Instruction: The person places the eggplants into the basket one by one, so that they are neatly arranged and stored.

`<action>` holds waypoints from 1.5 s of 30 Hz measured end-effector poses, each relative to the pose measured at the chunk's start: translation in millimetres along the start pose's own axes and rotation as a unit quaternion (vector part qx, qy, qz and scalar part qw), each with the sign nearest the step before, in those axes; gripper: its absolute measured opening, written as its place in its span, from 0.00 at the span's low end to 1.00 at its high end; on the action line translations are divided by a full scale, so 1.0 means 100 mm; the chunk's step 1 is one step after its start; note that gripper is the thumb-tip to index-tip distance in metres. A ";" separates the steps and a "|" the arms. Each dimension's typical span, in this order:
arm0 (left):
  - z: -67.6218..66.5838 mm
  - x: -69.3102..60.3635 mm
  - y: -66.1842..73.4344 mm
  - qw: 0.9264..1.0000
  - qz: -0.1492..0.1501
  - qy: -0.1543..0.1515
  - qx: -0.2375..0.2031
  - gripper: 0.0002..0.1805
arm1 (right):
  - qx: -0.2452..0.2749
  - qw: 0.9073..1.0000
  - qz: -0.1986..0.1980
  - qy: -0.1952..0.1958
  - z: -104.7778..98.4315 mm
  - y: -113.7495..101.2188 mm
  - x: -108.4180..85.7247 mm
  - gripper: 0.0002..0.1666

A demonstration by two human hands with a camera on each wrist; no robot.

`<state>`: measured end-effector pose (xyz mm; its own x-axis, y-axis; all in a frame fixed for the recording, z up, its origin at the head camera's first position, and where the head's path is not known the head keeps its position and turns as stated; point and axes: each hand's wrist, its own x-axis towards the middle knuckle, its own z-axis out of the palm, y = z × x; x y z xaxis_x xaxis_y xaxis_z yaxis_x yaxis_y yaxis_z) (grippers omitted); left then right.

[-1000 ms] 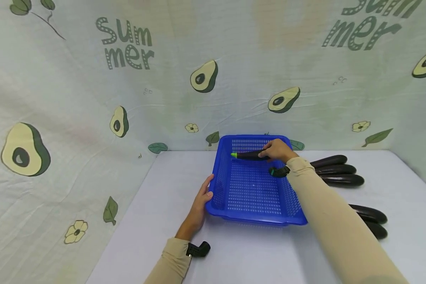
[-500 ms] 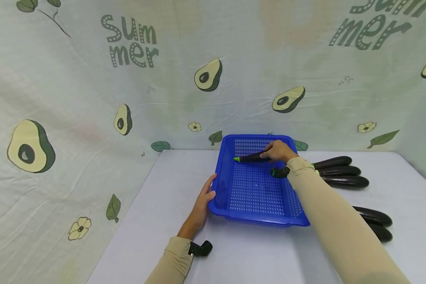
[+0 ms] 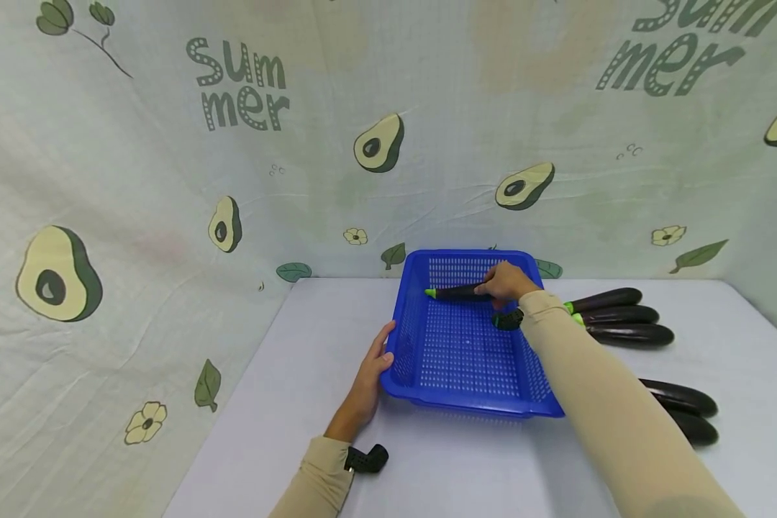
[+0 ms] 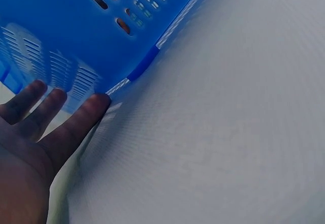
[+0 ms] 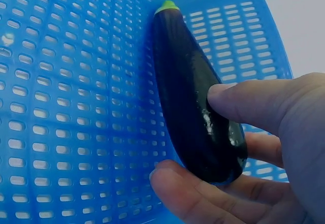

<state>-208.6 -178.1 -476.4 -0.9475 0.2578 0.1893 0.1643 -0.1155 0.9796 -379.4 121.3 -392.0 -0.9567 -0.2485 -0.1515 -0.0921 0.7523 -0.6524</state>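
A dark purple eggplant (image 3: pixel 456 293) with a green stem end lies along the far wall inside the blue perforated basket (image 3: pixel 469 352). My right hand (image 3: pixel 508 280) holds its thick end. In the right wrist view, the thumb presses on the eggplant (image 5: pixel 185 82) and the other fingers curve round its thick end. The stem points left in the head view. At the basket's left side, my left hand (image 3: pixel 367 378) touches the outer wall with fingers fairly straight. The left wrist view shows those fingertips against the blue plastic (image 4: pixel 76 10).
Three eggplants (image 3: pixel 621 314) lie side by side on the white table (image 3: pixel 466 467), right of the basket. Two more (image 3: pixel 683 399) are nearer the front right, partly covered by my right sleeve (image 3: pixel 615 403). A printed cloth (image 3: pixel 427 86) hangs behind the table.
My right hand has brought the eggplant's stem end a little lower in the basket, then stayed nearly still. The left hand keeps its place at the basket's side. The head view shifts slightly.
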 end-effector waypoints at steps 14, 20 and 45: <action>0.00 -0.01 -0.01 1.000 0.005 -0.003 0.010 0.35 | 0.003 1.000 0.014 0.003 0.02 0.02 0.04 0.26; 0.00 -0.01 0.00 1.000 0.005 -0.004 0.017 0.35 | -0.004 1.000 0.025 0.000 0.01 0.01 0.03 0.30; -0.01 -0.03 -0.02 1.000 -0.004 0.006 0.025 0.34 | -0.033 0.999 -0.007 0.043 -0.03 -0.02 -0.04 0.22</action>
<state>-206.4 -179.9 -478.5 -0.9523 0.2465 0.1801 0.1692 -0.0647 0.9834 -375.9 122.1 -388.0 -0.9752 -0.2076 -0.0769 -0.1202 0.7882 -0.6036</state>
